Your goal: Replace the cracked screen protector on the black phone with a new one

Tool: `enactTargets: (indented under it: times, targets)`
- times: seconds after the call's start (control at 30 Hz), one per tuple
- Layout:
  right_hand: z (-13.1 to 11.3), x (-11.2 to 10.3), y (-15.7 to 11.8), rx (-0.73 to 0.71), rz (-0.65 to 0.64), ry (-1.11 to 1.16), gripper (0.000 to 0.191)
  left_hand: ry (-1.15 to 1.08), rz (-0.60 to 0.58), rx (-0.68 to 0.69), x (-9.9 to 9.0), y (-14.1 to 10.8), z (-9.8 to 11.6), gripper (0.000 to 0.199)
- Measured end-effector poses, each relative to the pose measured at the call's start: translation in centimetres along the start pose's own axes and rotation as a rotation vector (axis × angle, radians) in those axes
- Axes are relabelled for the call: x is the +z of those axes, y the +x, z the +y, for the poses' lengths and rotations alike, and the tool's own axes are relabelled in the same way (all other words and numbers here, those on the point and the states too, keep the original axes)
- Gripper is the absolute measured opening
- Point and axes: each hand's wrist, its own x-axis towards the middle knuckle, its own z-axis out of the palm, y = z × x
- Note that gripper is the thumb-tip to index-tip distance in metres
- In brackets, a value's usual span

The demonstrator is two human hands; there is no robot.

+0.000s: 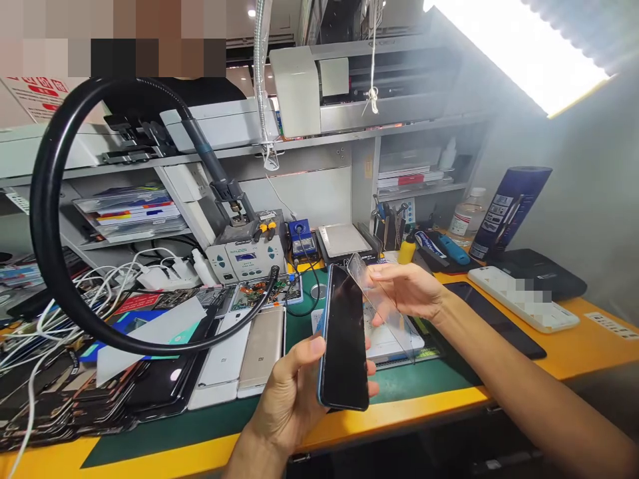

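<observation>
The left hand (294, 386) is clamping around a dark-screened phone (344, 339) in front of the soldering station (249, 256) and to its right, the thumb pressing at the phone's left edge and the fingertips curling around its right edge. The phone's back and most of the palm are hiding from view. The right hand (407, 289), farther to the right of the station, is pinching a clear sheet (394, 326) between thumb and fingers near the phone's upper right corner. The sheet is showing mainly as faint edges and glints, and whether it is touching the phone there is hard to tell. It is slanting from that corner down to the right, its lower part overlapping a pale, flat object (412, 340) that the sheet and hand are partly covering.

The phone is facing its screen up toward the camera; its long axis is running away from the person, far end reaching toward the depth where the station is standing. Both forearms are running out of the picture. In front of the station, a gold-backed phone (261, 352) is lying beside a white-backed phone (222, 359). A black hose (44, 199) is looping to the station's left. Behind it, a person in black (214, 93) is showing only partly, the head being pixelated.
</observation>
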Motion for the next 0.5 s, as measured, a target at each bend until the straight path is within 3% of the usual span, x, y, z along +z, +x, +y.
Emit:
enactTargets:
  times: [0.23, 0.5]
  targets:
    - [0.03, -0.62, 0.22, 0.022, -0.013, 0.048, 0.014, 0.027, 0.053, 0.131, -0.38, -0.02, 0.2, 0.036]
    - [0.25, -1.03, 0.45, 0.015, -0.027, 0.079, 0.02, 0.085, 0.093, 0.278, -0.57, -0.23, 0.36, 0.042]
